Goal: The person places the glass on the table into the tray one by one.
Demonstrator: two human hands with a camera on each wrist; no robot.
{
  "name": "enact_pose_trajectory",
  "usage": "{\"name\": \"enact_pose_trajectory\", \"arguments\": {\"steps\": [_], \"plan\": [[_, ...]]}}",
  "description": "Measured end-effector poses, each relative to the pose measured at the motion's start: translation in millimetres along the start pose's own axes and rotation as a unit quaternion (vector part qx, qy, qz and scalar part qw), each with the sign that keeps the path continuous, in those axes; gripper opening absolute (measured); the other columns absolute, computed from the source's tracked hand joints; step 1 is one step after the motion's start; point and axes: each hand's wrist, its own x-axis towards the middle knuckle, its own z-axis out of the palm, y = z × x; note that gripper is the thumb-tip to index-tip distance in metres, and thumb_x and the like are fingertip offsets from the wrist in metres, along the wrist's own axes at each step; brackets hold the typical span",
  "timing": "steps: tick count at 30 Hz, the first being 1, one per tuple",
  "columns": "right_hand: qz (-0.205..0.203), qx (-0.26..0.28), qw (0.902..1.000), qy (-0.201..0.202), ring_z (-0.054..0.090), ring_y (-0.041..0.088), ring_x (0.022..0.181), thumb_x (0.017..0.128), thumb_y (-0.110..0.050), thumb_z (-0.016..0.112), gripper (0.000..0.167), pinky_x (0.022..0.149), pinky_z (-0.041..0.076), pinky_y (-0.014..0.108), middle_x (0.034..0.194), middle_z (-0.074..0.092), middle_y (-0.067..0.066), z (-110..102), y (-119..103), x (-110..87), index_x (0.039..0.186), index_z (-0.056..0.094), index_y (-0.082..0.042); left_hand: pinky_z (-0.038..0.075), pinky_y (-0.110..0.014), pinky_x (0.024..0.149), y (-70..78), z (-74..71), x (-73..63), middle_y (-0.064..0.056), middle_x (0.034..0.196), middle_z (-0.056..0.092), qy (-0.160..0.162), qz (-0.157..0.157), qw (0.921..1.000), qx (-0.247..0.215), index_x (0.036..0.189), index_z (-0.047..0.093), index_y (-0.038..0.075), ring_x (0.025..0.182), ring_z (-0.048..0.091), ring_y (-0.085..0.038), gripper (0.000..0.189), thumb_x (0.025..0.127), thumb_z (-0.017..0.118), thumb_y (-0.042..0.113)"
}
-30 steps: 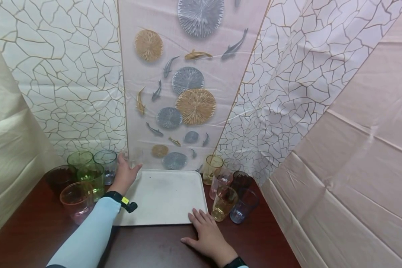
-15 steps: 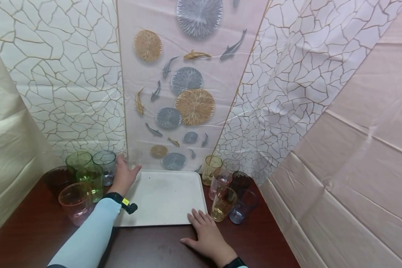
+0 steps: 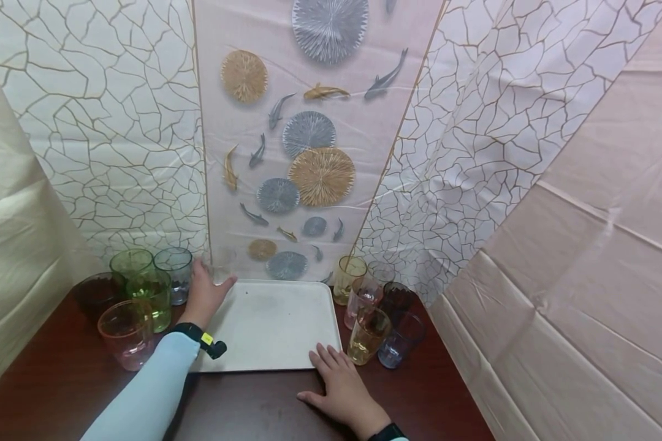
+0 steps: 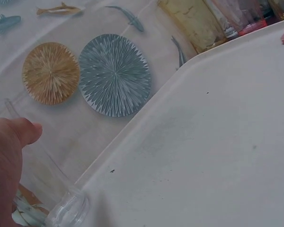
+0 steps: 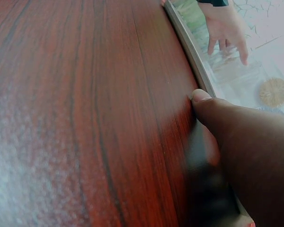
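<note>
At the back left corner of the white tray (image 3: 276, 324), my left hand (image 3: 206, 294) holds a clear glass (image 3: 220, 260). That glass is hard to see against the pale cloth in the head view. In the left wrist view, the thumb of the left hand (image 4: 12, 146) lies along its side, and its thick base (image 4: 68, 210) is beside the tray's rim; I cannot tell whether it touches the tray. My right hand (image 3: 342, 386) rests with spread fingers at the tray's front right corner. Its thumb (image 5: 206, 101) lies near the tray's edge in the right wrist view.
Left of the tray stand green glasses (image 3: 151, 300), a blue glass (image 3: 173, 272), a dark glass (image 3: 100, 297) and a pink glass (image 3: 128, 337). To its right are yellow glasses (image 3: 369, 334), a pink one (image 3: 362, 300), a dark one (image 3: 398, 300) and a blue one (image 3: 399, 343). Patterned cloth (image 3: 320, 245) hangs behind.
The left hand, with the clear glass in it, has come slightly nearer and lower in the head view. The right hand stays in place.
</note>
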Motion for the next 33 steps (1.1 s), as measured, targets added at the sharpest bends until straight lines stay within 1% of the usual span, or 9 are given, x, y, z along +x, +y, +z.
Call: {"name": "enact_pose_trajectory", "arguments": {"steps": [8, 12, 16, 19, 21, 25, 29, 31, 33], "plan": [[0.000, 0.006, 1.0000, -0.001, 0.035, 0.035, 0.163, 0.097, -0.081, 0.065, 0.096, 0.130, 0.030, 0.064, 0.177, 0.041, 0.008, -0.4, -1.0, -0.1, 0.168, 0.049, -0.019, 0.018, -0.064, 0.133, -5.7, -7.3, -21.4, -0.033, 0.180, 0.006, -0.006, -0.005, 0.9996, 0.025, 0.176, -0.009, 0.006, 0.166, 0.013, -0.052, 0.120, 0.101, 0.083, 0.026], [-0.004, 0.005, 1.0000, 0.001, 0.036, 0.036, 0.163, 0.097, -0.081, 0.064, 0.096, 0.130, 0.030, 0.065, 0.176, 0.041, 0.008, -0.4, -0.7, -0.3, 0.169, 0.049, -0.019, 0.020, -0.066, 0.132, -0.9, -14.4, -38.6, -0.036, 0.178, 0.008, -0.013, -0.012, 0.9994, 0.029, 0.175, -0.006, 0.001, 0.164, 0.015, -0.055, 0.120, 0.100, 0.084, 0.027], [-0.007, 0.003, 1.0000, 0.003, 0.036, 0.036, 0.163, 0.098, -0.081, 0.064, 0.095, 0.130, 0.031, 0.065, 0.176, 0.041, 0.009, -0.1, -0.1, -0.1, 0.168, 0.050, -0.018, 0.020, -0.067, 0.132, 8.3, -23.5, -58.8, -0.036, 0.179, 0.007, -0.024, -0.015, 0.9990, 0.036, 0.175, -0.003, 0.001, 0.164, 0.015, -0.055, 0.119, 0.100, 0.084, 0.029], [-0.006, 0.003, 1.0000, 0.000, 0.036, 0.035, 0.163, 0.097, -0.081, 0.064, 0.096, 0.130, 0.030, 0.064, 0.176, 0.041, 0.008, -0.8, -0.4, 0.0, 0.168, 0.050, -0.018, 0.020, -0.067, 0.132, 14.5, -33.8, -77.4, -0.034, 0.180, 0.006, -0.041, -0.011, 0.9985, 0.035, 0.176, -0.002, 0.001, 0.166, 0.014, -0.053, 0.118, 0.100, 0.084, 0.030], [-0.004, 0.002, 1.0000, -0.003, 0.035, 0.034, 0.164, 0.097, -0.081, 0.064, 0.096, 0.131, 0.029, 0.064, 0.177, 0.040, 0.007, -1.5, -0.8, -0.1, 0.168, 0.049, -0.019, 0.021, -0.066, 0.133, 15.9, -42.1, -92.4, -0.035, 0.179, 0.009, -0.052, -0.005, 0.9981, 0.032, 0.175, 0.001, 0.000, 0.166, 0.016, -0.052, 0.116, 0.101, 0.084, 0.031], [-0.003, 0.004, 1.0000, -0.002, 0.036, 0.034, 0.163, 0.097, -0.081, 0.065, 0.096, 0.130, 0.030, 0.064, 0.176, 0.041, 0.008, -1.6, -0.9, 0.2, 0.168, 0.050, -0.019, 0.028, -0.066, 0.130, 9.7, -57.6, -125.4, -0.037, 0.174, 0.022, -0.065, 0.022, 0.9972, 0.027, 0.172, 0.014, -0.007, 0.162, 0.024, -0.053, 0.107, 0.101, 0.085, 0.030], [-0.005, 0.009, 0.9999, 0.002, 0.036, 0.036, 0.163, 0.097, -0.080, 0.065, 0.095, 0.130, 0.030, 0.065, 0.176, 0.041, 0.009, -1.4, -1.3, 0.5, 0.168, 0.050, -0.018, 0.041, -0.065, 0.123, -4.2, -68.8, -156.1, -0.039, 0.162, 0.039, -0.051, 0.053, 0.9972, 0.009, 0.162, 0.031, -0.014, 0.153, 0.040, -0.057, 0.089, 0.099, 0.086, 0.016], [-0.007, 0.010, 0.9999, 0.003, 0.036, 0.037, 0.163, 0.097, -0.080, 0.064, 0.095, 0.130, 0.030, 0.066, 0.176, 0.041, 0.009, -1.3, -1.4, 0.4, 0.168, 0.050, -0.018, 0.047, -0.063, 0.118, -12.2, -74.6, -169.6, -0.038, 0.153, 0.047, -0.037, 0.054, 0.9978, 0.008, 0.156, 0.038, -0.014, 0.145, 0.049, -0.058, 0.080, 0.098, 0.087, 0.011], [-0.008, 0.009, 0.9999, 0.004, 0.037, 0.037, 0.163, 0.098, -0.080, 0.064, 0.095, 0.129, 0.030, 0.066, 0.176, 0.042, 0.009, -1.0, -1.0, 0.2, 0.168, 0.050, -0.018, 0.052, -0.063, 0.111, -20.0, -81.0, -180.0, -0.035, 0.146, 0.053, -0.023, 0.048, 0.9984, 0.021, 0.150, 0.045, -0.012, 0.136, 0.058, -0.057, 0.072, 0.097, 0.087, 0.013]]}}
